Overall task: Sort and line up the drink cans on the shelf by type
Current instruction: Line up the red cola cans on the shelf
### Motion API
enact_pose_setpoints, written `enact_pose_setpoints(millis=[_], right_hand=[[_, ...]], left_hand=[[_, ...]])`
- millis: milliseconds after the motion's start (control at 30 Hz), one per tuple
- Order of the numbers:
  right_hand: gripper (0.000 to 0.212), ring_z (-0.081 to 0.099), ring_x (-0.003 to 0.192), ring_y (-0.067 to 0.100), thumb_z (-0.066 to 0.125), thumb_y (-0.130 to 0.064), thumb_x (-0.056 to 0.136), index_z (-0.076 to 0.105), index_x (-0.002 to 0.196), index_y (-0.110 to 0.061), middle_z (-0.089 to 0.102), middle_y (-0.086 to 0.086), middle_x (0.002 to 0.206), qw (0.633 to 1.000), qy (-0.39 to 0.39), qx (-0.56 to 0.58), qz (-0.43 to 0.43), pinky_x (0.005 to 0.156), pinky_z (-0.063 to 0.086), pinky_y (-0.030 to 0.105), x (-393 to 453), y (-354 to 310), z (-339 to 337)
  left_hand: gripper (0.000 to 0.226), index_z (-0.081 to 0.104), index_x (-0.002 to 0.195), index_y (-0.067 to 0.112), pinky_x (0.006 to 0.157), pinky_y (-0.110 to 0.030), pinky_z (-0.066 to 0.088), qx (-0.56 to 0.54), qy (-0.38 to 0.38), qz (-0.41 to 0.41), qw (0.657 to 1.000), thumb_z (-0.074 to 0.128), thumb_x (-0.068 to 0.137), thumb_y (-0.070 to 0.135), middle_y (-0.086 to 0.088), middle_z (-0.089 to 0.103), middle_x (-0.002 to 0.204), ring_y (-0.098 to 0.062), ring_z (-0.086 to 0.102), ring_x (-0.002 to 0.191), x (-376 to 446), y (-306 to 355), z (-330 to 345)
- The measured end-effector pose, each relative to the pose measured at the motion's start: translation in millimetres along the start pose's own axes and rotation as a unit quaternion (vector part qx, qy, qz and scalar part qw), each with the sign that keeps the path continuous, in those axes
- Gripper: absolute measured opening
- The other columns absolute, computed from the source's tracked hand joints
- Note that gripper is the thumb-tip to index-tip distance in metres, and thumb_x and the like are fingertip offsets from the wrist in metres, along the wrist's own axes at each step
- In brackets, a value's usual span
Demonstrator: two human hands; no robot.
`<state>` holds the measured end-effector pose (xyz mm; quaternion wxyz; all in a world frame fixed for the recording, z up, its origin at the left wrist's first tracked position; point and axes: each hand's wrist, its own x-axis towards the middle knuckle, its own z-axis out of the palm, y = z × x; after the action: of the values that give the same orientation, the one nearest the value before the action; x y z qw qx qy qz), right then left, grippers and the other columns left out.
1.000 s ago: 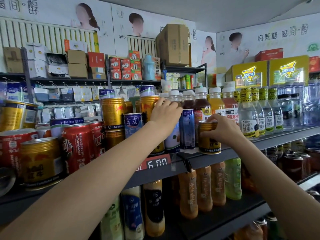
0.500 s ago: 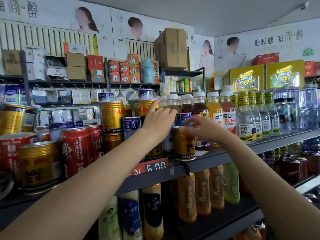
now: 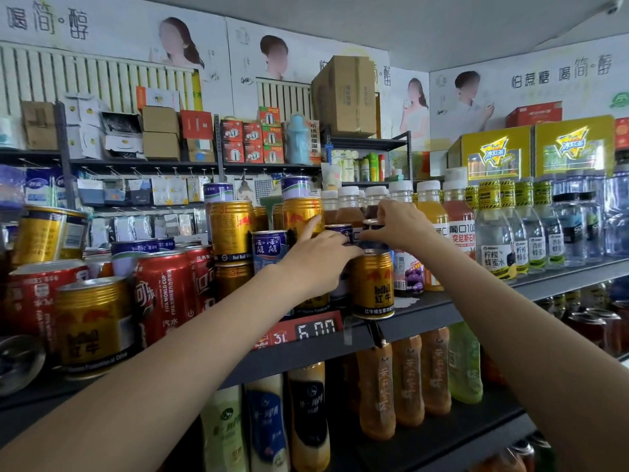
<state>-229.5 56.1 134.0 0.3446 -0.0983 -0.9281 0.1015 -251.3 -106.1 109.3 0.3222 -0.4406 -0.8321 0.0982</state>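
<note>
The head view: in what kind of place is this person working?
Most likely a small shop. A price tag hangs on the shelf edge, gold cans and bottled drinks stand in rows, and boxed goods fill racks behind.

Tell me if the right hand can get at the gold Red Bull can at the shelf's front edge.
Probably yes: the right hand grips a dark can just above the gold Red Bull can, whose front stands unblocked.

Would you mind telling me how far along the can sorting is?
Partly done. One gold can stands at the shelf edge. The right hand grips a dark blue can above it; the left hand reaches alongside. Gold, blue and red cans remain mixed on the left.
</note>
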Motion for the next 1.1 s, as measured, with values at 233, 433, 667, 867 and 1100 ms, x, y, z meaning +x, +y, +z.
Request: enact_pose_setpoints(millis=[233,433,667,867,1100], right_hand=[[0.03,0.057,0.072,0.023,0.063,-0.035,0.085,0.045,0.076,-0.014,0.058,0.006,0.078,0.996,0.059,0.062,0.025,0.051,0.038,0.024,5.9,-1.4,-1.9],[0.026,0.062,0.079,0.025,0.058,-0.032,0.09,0.048,0.094,-0.008,0.056,0.007,0.093,0.93,0.241,0.273,0.045,0.07,0.055,0.036,0.4,6.3,-49.0],[0.017,0.066,0.085,0.026,0.054,-0.018,0.093,0.04,0.098,-0.009,0.052,0.006,0.097,0.684,0.197,0.69,0.13,0.068,0.059,0.034,-26.0,23.8,-58.1],[0.028,0.068,0.088,0.029,0.052,-0.017,0.093,0.04,0.118,-0.011,0.051,0.019,0.122,0.649,0.068,0.757,0.028,0.082,0.056,0.035,-41.3,37.3,-43.9],[0.052,0.063,0.102,0.028,0.052,0.0,0.08,0.045,0.129,-0.016,0.056,0.01,0.119,0.697,-0.037,0.714,-0.054,0.084,0.055,0.031,-52.1,39.1,-43.3]], left_hand=[[0.045,0.053,0.127,0.017,0.113,-0.044,-0.01,-0.026,0.009,0.013,1.0,0.042,0.086,0.003,0.002,0.058,0.119,-0.017,0.044,0.122,0.3,8.1,-5.6],[0.028,0.062,0.106,0.013,0.114,-0.043,-0.007,-0.021,0.028,0.007,0.999,0.041,0.088,0.008,0.002,0.061,0.096,-0.017,0.054,0.103,2.5,11.6,-6.0],[0.049,0.051,0.125,0.009,0.11,-0.039,0.023,-0.165,0.045,-0.097,0.98,0.032,0.097,0.045,-0.003,0.061,0.115,-0.019,0.052,0.112,14.6,22.6,-16.3],[0.026,0.055,0.108,0.012,0.088,-0.031,0.049,-0.855,0.13,-0.193,0.462,0.043,0.097,0.032,-0.011,0.061,0.109,-0.02,0.06,0.095,21.5,15.0,-58.7],[0.015,0.057,0.103,0.002,0.074,-0.025,0.056,-0.893,0.178,-0.177,0.375,0.049,0.094,0.01,-0.016,0.058,0.107,-0.022,0.056,0.104,11.9,-6.4,-56.0]])
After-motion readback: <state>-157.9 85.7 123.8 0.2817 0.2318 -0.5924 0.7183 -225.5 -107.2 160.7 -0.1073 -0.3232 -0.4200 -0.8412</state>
